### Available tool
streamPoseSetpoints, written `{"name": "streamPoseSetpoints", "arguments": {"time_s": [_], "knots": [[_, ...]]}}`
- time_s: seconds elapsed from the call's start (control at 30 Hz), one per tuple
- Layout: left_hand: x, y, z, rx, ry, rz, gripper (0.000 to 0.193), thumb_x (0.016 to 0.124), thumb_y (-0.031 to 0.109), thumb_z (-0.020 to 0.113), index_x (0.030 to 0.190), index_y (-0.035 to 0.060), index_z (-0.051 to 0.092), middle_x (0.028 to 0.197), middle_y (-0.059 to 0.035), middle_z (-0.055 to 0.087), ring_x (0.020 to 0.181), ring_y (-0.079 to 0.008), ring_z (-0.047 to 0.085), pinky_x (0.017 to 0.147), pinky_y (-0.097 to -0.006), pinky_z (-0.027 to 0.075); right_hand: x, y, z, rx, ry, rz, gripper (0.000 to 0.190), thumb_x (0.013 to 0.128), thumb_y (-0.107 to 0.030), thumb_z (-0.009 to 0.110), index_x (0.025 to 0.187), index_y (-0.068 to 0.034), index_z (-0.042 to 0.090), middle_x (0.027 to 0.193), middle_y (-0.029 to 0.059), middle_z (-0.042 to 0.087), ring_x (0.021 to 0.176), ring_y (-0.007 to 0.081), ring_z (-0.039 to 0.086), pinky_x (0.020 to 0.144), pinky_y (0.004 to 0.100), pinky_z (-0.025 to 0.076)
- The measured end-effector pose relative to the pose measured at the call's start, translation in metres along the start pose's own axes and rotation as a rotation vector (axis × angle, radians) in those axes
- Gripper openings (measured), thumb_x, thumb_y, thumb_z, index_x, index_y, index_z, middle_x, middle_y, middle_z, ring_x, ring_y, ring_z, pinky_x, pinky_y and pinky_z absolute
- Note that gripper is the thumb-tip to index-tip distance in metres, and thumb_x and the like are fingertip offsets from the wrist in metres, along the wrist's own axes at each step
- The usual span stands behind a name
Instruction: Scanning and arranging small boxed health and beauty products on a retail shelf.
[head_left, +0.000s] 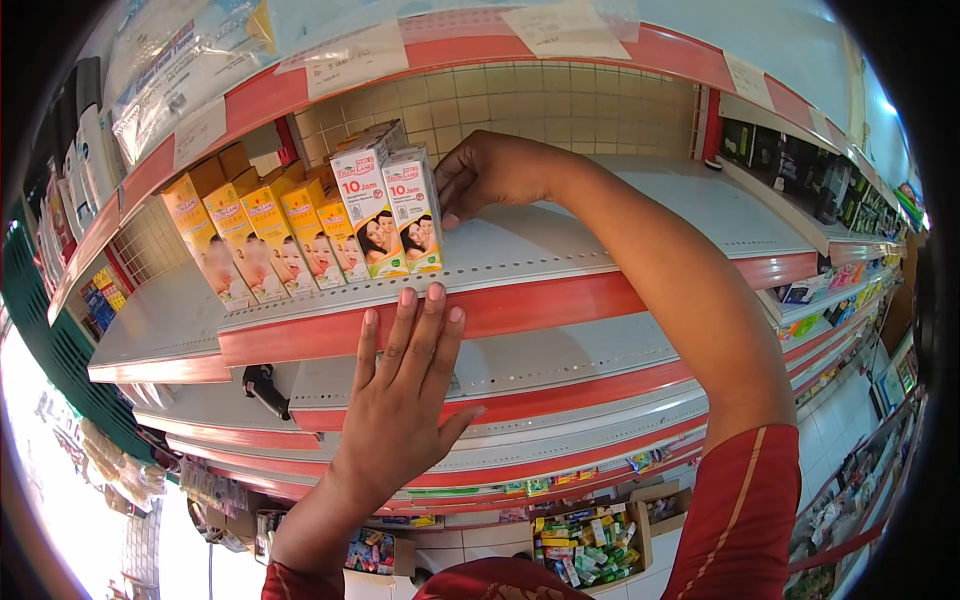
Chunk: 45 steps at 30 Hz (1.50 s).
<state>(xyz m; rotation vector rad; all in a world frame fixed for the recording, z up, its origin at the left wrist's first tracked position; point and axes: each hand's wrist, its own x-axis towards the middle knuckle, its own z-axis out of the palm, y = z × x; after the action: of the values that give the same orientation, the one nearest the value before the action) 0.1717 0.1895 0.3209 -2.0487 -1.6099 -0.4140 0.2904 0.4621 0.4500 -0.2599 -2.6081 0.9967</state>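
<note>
My left hand (405, 397) is spread flat at the red front edge of the metal shelf (525, 304), fingertips just below the cartons. It holds nothing. Reaching over the shelf, my right hand (487, 176) bends its fingers along the right side of the end white carton (414, 214). Nothing shows between thumb and fingers; whether they touch the carton is hard to see. A second white carton (367, 210) stands left of it, with more boxes behind. Further left, several yellow Telon Lang cartons (266, 236) stand upright in rows, fronts near the shelf edge.
Overhead runs an upper shelf edge (465, 49) with paper tags and plastic-wrapped packs (191, 60). Lower shelves (570, 352) step down in front of me. A cardboard box of small cartons (589, 547) sits on the tiled floor. Dark boxed goods (795, 172) fill the right-hand bay.
</note>
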Motion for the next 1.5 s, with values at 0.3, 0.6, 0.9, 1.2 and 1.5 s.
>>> {"name": "streamPoseSetpoints", "arguments": {"time_s": [0.3, 0.6, 0.9, 1.2, 1.5], "knots": [[0.001, 0.003, -0.004, -0.021, 0.034, -0.018, 0.098, 0.09, 0.049, 0.076, 0.165, 0.0048, 0.033, 0.173, -0.019, 0.027, 0.162, -0.0364, 0.024, 0.131, -0.0577, 0.014, -0.006, -0.005, 0.001, -0.021, -0.008, 0.033, 0.042, 0.079, -0.007, 0.089, 0.118, 0.003, 0.078, 0.104, 0.0106, 0.082, 0.093, 0.015, 0.075, 0.092, 0.0302, 0.058], [0.001, 0.0, -0.005, -0.057, 0.022, -0.029, 0.097, 0.09, 0.047, 0.077, 0.165, 0.004, 0.034, 0.173, -0.0187, 0.028, 0.162, -0.0367, 0.023, 0.131, -0.0571, 0.012, -0.002, -0.005, 0.002, -0.046, -0.015, 0.014, 0.042, 0.081, -0.003, 0.086, 0.122, 0.002, 0.076, 0.108, 0.0111, 0.082, 0.097, 0.0145, 0.076, 0.095, 0.0302, 0.056], [0.002, 0.006, -0.01, -0.086, 0.075, 0.005, 0.102, 0.082, 0.036, 0.086, 0.163, 0.0023, 0.036, 0.17, -0.0204, 0.035, 0.159, -0.0394, 0.029, 0.13, -0.0555, 0.021, -0.064, -0.024, 0.005, -0.656, 0.186, 0.163, 0.05, 0.095, -0.033, 0.077, 0.133, -0.001, 0.071, 0.124, 0.017, 0.077, 0.119, 0.0298, 0.071, 0.106, 0.0388, 0.053], [-0.013, 0.017, 0.028, -0.078, 0.257, 0.017, 0.09, 0.087, 0.033, 0.082, 0.162, 0.0057, 0.041, 0.17, -0.0186, 0.036, 0.159, -0.0423, 0.029, 0.13, -0.0617, 0.012, -0.255, -0.003, 0.181, -0.991, 0.664, -0.077, 0.073, 0.101, -0.05, 0.064, 0.155, -0.003, 0.05, 0.16, 0.0252, 0.048, 0.152, 0.0441, 0.041, 0.123, 0.0646, 0.027], [-0.154, 0.107, 0.258, -0.966, -0.624, 0.379, 0.041, 0.095, 0.022, 0.074, 0.133, 0.0082, 0.068, 0.155, -0.0121, 0.055, 0.141, -0.0305, 0.056, 0.118, -0.048, 0.045, -0.484, 0.22, 0.597, 0.063, 0.746, 1.051, 0.052, 0.095, -0.013, 0.067, 0.145, -0.005, 0.058, 0.119, 0.0319, 0.07, 0.109, 0.0471, 0.07, 0.093, 0.0527, 0.056]]}}
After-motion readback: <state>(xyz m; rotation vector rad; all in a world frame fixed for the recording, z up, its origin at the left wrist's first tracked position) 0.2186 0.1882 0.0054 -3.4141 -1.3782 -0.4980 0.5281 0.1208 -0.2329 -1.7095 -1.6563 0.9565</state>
